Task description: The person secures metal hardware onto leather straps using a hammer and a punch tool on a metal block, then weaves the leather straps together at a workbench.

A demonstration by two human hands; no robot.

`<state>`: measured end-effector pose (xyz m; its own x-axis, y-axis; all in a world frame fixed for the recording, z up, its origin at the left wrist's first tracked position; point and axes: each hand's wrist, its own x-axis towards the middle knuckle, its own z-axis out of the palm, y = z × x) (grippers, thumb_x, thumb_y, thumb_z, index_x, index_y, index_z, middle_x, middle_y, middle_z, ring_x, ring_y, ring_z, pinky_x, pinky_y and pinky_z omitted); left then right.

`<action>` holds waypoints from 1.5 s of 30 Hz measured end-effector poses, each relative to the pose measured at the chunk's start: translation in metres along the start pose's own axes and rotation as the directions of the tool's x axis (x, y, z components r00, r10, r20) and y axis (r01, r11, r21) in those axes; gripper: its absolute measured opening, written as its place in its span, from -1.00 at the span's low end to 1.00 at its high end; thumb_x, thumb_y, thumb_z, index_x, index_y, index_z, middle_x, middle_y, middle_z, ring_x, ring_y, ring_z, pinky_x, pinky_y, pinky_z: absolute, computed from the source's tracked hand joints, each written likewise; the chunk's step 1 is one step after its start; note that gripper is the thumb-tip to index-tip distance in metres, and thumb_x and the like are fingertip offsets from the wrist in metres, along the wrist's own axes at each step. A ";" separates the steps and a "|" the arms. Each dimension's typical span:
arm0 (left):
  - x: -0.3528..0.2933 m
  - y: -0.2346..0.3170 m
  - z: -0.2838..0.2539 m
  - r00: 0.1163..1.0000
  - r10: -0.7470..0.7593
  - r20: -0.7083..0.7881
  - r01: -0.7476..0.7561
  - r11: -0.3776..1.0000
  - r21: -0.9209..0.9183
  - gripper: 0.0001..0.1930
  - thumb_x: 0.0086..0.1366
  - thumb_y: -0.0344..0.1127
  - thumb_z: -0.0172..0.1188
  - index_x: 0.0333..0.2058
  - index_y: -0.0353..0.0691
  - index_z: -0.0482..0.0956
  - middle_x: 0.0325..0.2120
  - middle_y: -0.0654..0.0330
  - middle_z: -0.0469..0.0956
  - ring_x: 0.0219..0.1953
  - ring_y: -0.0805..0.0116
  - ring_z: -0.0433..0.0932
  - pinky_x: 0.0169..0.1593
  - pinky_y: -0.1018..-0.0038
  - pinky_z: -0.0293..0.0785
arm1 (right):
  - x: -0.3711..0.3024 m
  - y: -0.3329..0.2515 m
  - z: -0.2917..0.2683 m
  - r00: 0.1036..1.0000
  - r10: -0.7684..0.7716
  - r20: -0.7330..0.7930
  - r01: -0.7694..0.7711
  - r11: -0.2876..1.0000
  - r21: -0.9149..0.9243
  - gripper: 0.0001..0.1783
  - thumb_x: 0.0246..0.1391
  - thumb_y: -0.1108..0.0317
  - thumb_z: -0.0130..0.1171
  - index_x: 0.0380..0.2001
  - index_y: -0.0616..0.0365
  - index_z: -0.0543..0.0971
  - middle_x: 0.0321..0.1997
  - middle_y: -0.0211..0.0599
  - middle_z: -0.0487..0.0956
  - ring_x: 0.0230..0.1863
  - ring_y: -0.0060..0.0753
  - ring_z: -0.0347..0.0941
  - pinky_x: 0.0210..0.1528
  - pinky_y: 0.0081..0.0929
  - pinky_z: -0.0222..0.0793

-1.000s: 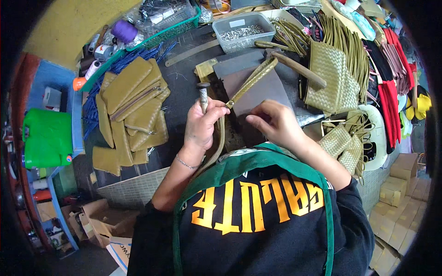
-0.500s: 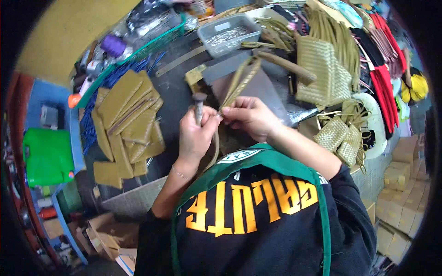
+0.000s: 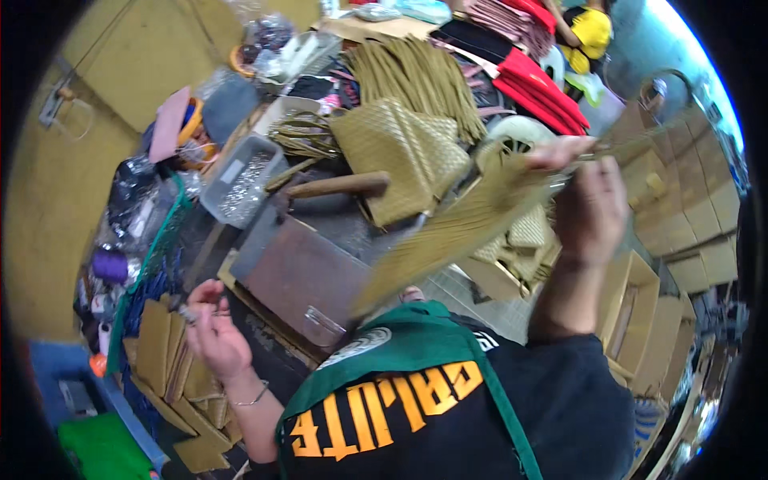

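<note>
My right hand (image 3: 596, 208) is raised at the right, closed on an olive-gold woven bag (image 3: 456, 240). The bag is smeared by motion and hangs slanting down to the left, with a thin strap rising beyond my fingers. Low at the left, my left hand (image 3: 218, 340) is half curled, with a short grey metal punch (image 3: 189, 314) between its fingers. Beside that hand lies a stack of olive panels (image 3: 172, 360). A hammer with a wooden handle (image 3: 340, 186) rests beyond the dark brown board (image 3: 300, 268).
A clear bin of small metal parts (image 3: 244, 180) stands behind the board. Olive woven pieces (image 3: 404, 152) and long straps (image 3: 416, 72) are piled at the back. Red folded pieces (image 3: 540, 92) lie farther right, near another person in yellow (image 3: 588, 36). Cardboard boxes (image 3: 680, 184) are stacked at the right.
My hands have parted. The right has swung up to the right with the woven bag; the left has moved left with the punch. The view has turned to the right.
</note>
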<state>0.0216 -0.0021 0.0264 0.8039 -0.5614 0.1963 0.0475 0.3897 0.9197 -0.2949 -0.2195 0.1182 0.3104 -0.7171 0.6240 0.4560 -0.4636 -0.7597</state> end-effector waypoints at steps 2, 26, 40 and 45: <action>-0.004 -0.005 0.001 1.000 -0.003 -0.014 0.003 1.000 -0.008 -0.89 0.14 -0.39 -0.07 -0.39 -0.28 0.38 -0.20 0.11 0.40 -0.13 0.37 0.37 -0.10 0.52 0.24 | 0.014 -0.002 -0.045 0.994 0.091 -0.065 -0.097 0.989 -0.107 -0.76 0.12 0.33 -0.16 -0.31 0.32 0.39 -0.36 -0.18 0.46 -0.25 -0.38 0.39 -0.08 -0.47 0.23; -0.078 -0.024 0.044 0.989 -0.149 -0.017 0.147 0.935 0.322 -0.91 0.09 -0.48 -0.02 -0.57 -0.26 0.29 -0.28 0.03 0.43 -0.22 0.38 0.36 -0.11 0.44 0.25 | 0.194 0.317 0.102 0.315 0.899 0.305 0.163 0.266 -0.950 -0.71 -0.05 0.26 -0.01 -0.21 0.01 0.48 -0.32 -0.26 0.51 -0.36 -0.30 0.44 -0.25 -0.42 0.32; 0.079 -0.094 0.165 0.605 0.266 0.750 -0.775 0.412 0.479 -0.86 -0.11 -0.43 0.18 -0.56 -0.36 0.43 -0.23 -0.02 0.44 -0.25 0.07 0.44 -0.18 0.33 0.38 | 0.199 0.207 0.047 0.905 0.405 0.128 -0.393 0.913 -0.109 -0.81 0.01 0.28 0.09 -0.36 0.14 0.41 -0.41 -0.43 0.45 -0.43 -0.65 0.33 -0.50 -0.67 0.26; 0.098 -0.120 0.182 0.733 0.265 0.626 -0.632 0.605 0.484 -0.84 -0.08 -0.37 0.12 -0.53 -0.37 0.46 -0.38 -0.04 0.45 -0.30 0.08 0.45 -0.22 0.36 0.40 | 0.222 0.135 0.030 0.981 0.122 0.152 -0.127 0.992 0.025 -0.77 0.03 0.32 0.08 -0.23 0.14 0.44 -0.43 -0.54 0.44 -0.45 -0.80 0.31 -0.54 -0.84 0.19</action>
<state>-0.0131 -0.2368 -0.0025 0.2311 -0.7653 0.6007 -0.7663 0.2373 0.5971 -0.1388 -0.4258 0.1596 0.4867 -0.6812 0.5469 0.4337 -0.3551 -0.8282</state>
